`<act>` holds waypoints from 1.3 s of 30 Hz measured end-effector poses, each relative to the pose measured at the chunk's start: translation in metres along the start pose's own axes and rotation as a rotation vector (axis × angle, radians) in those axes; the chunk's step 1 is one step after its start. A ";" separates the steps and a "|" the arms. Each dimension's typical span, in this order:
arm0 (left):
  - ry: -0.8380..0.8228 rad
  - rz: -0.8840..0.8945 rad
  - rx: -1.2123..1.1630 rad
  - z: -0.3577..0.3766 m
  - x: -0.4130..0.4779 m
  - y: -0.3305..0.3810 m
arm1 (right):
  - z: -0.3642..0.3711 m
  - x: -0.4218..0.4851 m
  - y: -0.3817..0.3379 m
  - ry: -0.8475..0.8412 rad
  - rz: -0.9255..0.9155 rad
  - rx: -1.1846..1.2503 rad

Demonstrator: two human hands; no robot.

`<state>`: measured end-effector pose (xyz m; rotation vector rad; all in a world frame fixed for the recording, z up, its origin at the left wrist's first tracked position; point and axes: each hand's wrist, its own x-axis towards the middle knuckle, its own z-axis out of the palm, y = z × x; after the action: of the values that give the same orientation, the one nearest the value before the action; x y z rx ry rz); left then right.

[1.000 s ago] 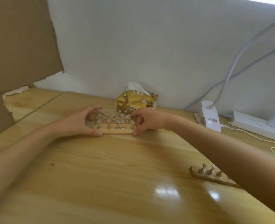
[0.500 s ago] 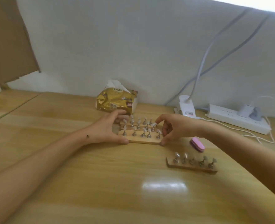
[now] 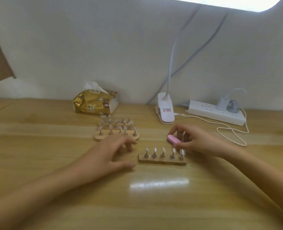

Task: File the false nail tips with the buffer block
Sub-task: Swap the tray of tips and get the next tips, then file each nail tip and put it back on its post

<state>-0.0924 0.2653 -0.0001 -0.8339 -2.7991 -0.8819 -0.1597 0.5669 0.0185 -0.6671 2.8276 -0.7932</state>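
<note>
A narrow wooden strip (image 3: 162, 161) carrying several clear false nail tips on metal stands lies on the wooden table (image 3: 137, 205) in the middle. Just behind its right end is the pink buffer block (image 3: 172, 139), and my right hand (image 3: 194, 141) curls its fingers and thumb round it. My left hand (image 3: 111, 155) hovers open just left of the strip, fingers spread and relaxed, holding nothing. Farther back sits a larger wooden stand (image 3: 116, 135) with several rows of nail tips.
A gold tissue pack (image 3: 94, 103) rests by the wall. A white clip lamp base (image 3: 165, 110) and a white power strip (image 3: 215, 112) with a plugged adapter lie at the back right, with a white cable (image 3: 232, 131) looping on the table.
Both hands left the larger stand and came nearer. My right hand went to the pink buffer block and took hold of it; my left hand moved beside the narrow strip.
</note>
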 end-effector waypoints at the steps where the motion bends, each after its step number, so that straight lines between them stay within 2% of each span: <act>1: -0.038 -0.007 0.014 0.009 0.007 0.009 | 0.000 -0.001 0.001 0.018 -0.008 -0.012; 4: 0.010 -0.037 -0.089 0.023 0.027 0.029 | -0.005 -0.007 0.006 0.073 -0.033 0.030; 7: -0.014 -0.068 -0.184 0.030 0.033 0.038 | -0.009 -0.015 0.013 0.166 -0.017 0.191; 11: -0.038 -0.062 -0.252 0.032 0.023 0.037 | 0.000 -0.020 0.010 0.133 -0.013 0.423; 16: -0.010 -0.137 -0.339 0.027 0.014 0.032 | 0.011 -0.010 -0.003 0.098 -0.046 0.417; 20: 0.010 -0.132 -0.398 0.025 0.014 0.033 | 0.018 0.003 -0.011 0.109 -0.059 0.455; 27: 0.130 0.102 -0.160 0.026 0.005 0.037 | 0.023 0.004 -0.010 0.188 -0.060 0.660; 29: 0.140 0.120 -0.147 0.026 0.005 0.038 | 0.024 0.000 -0.008 0.198 -0.069 0.699; 32: 0.072 -0.018 -0.380 0.027 0.007 0.036 | 0.025 -0.003 -0.007 0.210 -0.087 0.650; 34: 0.075 -0.066 -0.434 0.026 0.010 0.035 | 0.026 -0.003 -0.006 0.207 -0.098 0.607; 36: 0.091 -0.090 -0.472 0.022 0.013 0.035 | 0.026 -0.004 -0.006 0.200 -0.120 0.558; 39: 0.035 -0.080 -0.410 0.020 0.017 0.035 | 0.025 -0.006 -0.005 0.181 -0.155 0.507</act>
<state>-0.0867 0.3079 0.0051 -0.7410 -2.6752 -1.4999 -0.1463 0.5538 -0.0001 -0.7609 2.5648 -1.5933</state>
